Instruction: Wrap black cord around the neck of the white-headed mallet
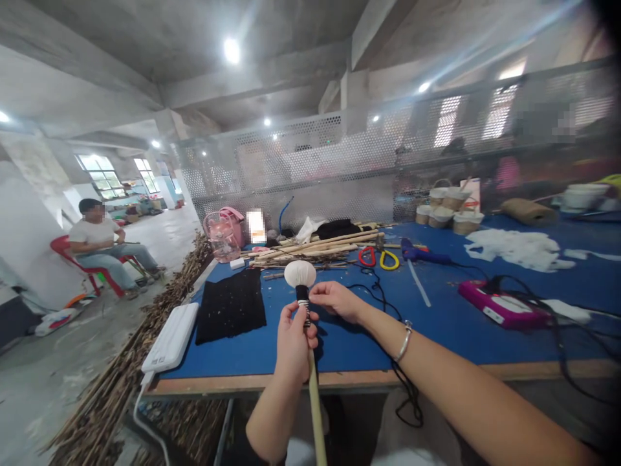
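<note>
A pale wooden stick with a rounded white cloth-covered head [299,274] stands upright over the table's front part. Its neck is wrapped in a black band with white and dark winding below. My left hand [294,343] is closed around the stick [316,408] just under the head, fingers over the winding. To the right of the neck, my right hand [337,301] pinches thumb and fingertips together; what lies in that pinch is too small to make out. A black cloth [231,305] lies flat on the table to the left.
On the blue table [407,343] lie a bundle of sticks [315,246], red-handled and yellow-handled scissors [389,260], a glue gun [422,252], a purple power strip [502,304], a white power bank [171,338] and white strips [521,249]. A person [104,243] sits at left.
</note>
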The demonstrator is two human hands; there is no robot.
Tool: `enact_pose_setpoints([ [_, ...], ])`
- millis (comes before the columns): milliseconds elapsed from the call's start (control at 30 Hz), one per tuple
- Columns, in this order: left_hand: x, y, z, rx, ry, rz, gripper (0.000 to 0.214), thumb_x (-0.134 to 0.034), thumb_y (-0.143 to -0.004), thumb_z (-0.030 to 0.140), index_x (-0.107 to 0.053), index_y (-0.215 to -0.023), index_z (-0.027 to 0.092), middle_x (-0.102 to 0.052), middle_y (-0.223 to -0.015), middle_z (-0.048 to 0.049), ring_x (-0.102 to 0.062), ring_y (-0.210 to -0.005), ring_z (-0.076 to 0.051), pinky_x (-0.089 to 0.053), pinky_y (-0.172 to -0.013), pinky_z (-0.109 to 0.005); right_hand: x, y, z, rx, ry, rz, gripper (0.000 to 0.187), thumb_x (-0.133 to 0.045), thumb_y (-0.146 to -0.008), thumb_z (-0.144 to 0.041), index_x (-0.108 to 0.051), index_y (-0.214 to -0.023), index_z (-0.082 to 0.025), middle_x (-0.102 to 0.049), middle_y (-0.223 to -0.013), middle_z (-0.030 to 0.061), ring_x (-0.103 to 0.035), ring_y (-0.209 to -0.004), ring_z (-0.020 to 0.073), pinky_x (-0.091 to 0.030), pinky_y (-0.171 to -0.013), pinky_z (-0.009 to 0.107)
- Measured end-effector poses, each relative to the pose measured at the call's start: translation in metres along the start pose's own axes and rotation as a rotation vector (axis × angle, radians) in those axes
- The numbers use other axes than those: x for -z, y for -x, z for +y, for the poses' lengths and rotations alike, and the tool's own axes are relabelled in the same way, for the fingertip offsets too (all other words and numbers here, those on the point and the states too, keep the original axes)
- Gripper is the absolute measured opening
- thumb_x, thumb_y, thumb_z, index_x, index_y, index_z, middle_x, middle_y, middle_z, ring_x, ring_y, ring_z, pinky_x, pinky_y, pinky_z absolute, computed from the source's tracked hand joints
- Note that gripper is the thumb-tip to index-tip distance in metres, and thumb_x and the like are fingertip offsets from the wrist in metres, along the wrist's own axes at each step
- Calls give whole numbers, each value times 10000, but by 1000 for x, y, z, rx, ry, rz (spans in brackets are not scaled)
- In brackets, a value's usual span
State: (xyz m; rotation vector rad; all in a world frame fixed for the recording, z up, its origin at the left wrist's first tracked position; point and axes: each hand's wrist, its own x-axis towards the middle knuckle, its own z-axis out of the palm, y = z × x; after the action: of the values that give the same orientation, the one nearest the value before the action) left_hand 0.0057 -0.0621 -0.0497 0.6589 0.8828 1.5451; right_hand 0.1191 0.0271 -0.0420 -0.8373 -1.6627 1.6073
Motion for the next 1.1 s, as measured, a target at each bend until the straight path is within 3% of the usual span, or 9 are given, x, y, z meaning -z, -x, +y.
enact_pose_setpoints([
  [333, -3, 2, 1, 35, -26, -45, 302, -586, -730, 320, -412, -933, 179, -553, -617, 18, -344, -383, -24, -200, -333, -128, 8, 5, 1, -25, -110, 8, 330, -699, -601, -405, -517, -704, -150, -293, -358, -127, -147, -306, 17, -64, -325, 193],
  [900, 0, 0, 2, 55, 1, -63, 271, -586, -743, 323, -432, -903, 167, -586, -638, -16, -364, -374, -20, -195, -334, -115, 6, 2, 2, -15, -9, -9, 326, -680, -628, -409, -526, -717, -135, -285, -358, -126, -147, -309, 15, -63, -319, 186],
  [1100, 2, 2, 3, 132, 99, -104, 170, -523, -804, 288, -450, -853, 143, -592, -660, -35, -348, -352, -7, -193, -313, -107, 2, 4, -1, -80, -106, -126, 355, -676, -659, -434, -523, -777, -137, -284, -378, -124, -134, -302, 14, -42, -303, 190],
])
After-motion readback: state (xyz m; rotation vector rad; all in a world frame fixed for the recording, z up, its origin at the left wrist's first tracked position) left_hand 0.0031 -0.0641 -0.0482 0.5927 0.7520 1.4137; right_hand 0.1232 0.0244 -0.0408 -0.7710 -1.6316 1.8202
